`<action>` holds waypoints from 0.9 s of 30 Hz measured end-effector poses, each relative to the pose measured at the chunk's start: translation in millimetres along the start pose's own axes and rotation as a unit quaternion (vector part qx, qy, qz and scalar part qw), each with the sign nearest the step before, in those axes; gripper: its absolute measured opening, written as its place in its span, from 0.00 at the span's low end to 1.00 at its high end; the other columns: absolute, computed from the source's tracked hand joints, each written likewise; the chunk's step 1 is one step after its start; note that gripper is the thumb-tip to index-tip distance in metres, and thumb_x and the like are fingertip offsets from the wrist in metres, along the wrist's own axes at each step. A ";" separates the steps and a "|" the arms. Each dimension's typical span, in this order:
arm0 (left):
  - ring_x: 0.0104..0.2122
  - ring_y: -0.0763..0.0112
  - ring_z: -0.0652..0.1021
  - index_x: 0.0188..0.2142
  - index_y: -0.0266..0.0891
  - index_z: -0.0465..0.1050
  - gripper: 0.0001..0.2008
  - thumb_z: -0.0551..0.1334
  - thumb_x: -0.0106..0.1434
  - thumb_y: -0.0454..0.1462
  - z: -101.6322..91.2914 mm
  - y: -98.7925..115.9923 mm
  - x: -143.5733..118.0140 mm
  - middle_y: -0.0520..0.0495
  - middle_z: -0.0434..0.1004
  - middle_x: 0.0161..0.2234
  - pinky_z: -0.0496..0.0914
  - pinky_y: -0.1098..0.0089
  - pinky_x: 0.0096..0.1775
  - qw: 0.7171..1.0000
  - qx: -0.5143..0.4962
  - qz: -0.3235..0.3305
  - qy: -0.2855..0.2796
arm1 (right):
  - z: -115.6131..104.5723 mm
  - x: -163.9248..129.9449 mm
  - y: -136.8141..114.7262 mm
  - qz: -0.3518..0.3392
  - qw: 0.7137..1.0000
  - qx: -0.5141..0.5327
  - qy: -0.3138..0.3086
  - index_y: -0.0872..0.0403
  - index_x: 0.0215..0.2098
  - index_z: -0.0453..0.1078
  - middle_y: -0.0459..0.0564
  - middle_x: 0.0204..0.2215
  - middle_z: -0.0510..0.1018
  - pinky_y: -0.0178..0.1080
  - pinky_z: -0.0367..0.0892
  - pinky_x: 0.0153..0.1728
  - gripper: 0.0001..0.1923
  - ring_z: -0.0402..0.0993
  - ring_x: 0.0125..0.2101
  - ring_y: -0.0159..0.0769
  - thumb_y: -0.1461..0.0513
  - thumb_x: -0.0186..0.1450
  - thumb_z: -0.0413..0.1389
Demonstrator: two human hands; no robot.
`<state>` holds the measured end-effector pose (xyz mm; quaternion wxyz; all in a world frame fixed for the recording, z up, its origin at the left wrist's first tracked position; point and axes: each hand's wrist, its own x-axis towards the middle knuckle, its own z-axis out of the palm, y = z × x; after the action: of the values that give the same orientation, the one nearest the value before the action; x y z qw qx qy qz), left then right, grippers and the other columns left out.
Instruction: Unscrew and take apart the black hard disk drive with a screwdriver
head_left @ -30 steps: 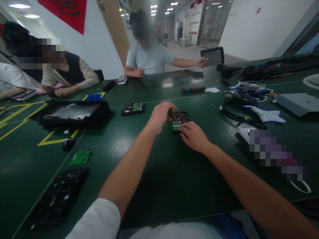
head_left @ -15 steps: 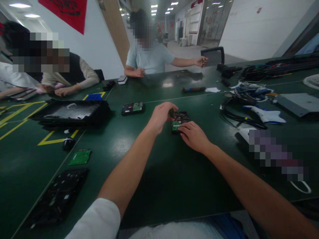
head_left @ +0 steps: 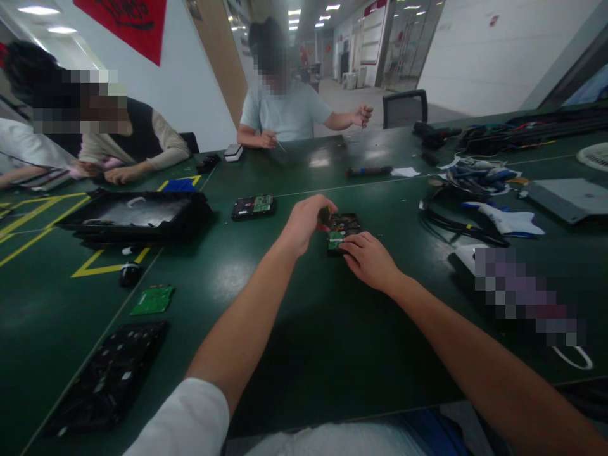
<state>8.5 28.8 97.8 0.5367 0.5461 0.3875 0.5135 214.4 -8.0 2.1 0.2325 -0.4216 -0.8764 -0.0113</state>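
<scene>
On the green table before me lies a hard drive, a black case with a green circuit board at its near end. My right hand grips its near right side, fingertips resting over the board. At the drive's far left edge, my left hand is closed with curled fingers around a small dark handle with a yellow mark. Its lower end is hidden, so I cannot tell what it touches. Another hard drive with a green board lies left of my hands.
Black trays, a loose green circuit board and a black drive-like part lie to the left. Cables, a grey metal box and a blurred-out item are on the right. A person sits opposite, others at left.
My hands and the hard drive stay almost in place. Across the table, the person's outstretched hand has moved inward, to the left in my view.
</scene>
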 end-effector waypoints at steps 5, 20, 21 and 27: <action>0.37 0.64 0.79 0.35 0.38 0.77 0.10 0.66 0.61 0.43 2.5 4.0 -3.2 0.43 0.79 0.35 0.75 0.71 0.29 0.999 -0.025 -0.035 -0.026 | 0.3 -0.2 0.3 0.001 1.000 0.000 0.004 0.52 0.56 0.78 0.59 0.54 0.80 0.59 0.71 0.54 0.15 0.72 0.52 0.53 0.62 0.75 0.54; 0.34 0.65 0.79 0.35 0.40 0.74 0.10 0.64 0.61 0.44 5.0 2.1 -1.2 0.44 0.79 0.34 0.71 0.72 0.28 0.999 -0.025 -0.037 -0.002 | 0.1 -0.1 -0.3 -0.003 1.000 0.000 0.009 0.52 0.56 0.78 0.59 0.54 0.80 0.58 0.71 0.55 0.15 0.73 0.53 0.53 0.63 0.75 0.55; 0.34 0.65 0.79 0.35 0.40 0.72 0.10 0.64 0.61 0.44 5.0 1.7 -1.0 0.44 0.79 0.33 0.71 0.72 0.28 0.997 -0.050 -0.052 -0.008 | 0.0 -0.2 -0.2 -0.003 1.000 0.000 0.008 0.52 0.56 0.78 0.59 0.54 0.80 0.59 0.71 0.54 0.15 0.72 0.53 0.53 0.62 0.75 0.54; 0.35 0.65 0.78 0.34 0.40 0.73 0.08 0.63 0.61 0.42 4.5 0.7 0.1 0.45 0.78 0.35 0.74 0.70 0.30 0.999 -0.044 -0.028 0.000 | 0.0 -0.4 0.4 0.002 1.000 -0.005 -0.001 0.52 0.56 0.78 0.60 0.55 0.79 0.58 0.71 0.54 0.15 0.72 0.53 0.53 0.61 0.76 0.55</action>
<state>12.8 27.9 98.9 0.5741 0.5113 0.3795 0.5148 214.9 -8.0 1.9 0.2292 -0.4244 -0.8759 -0.0144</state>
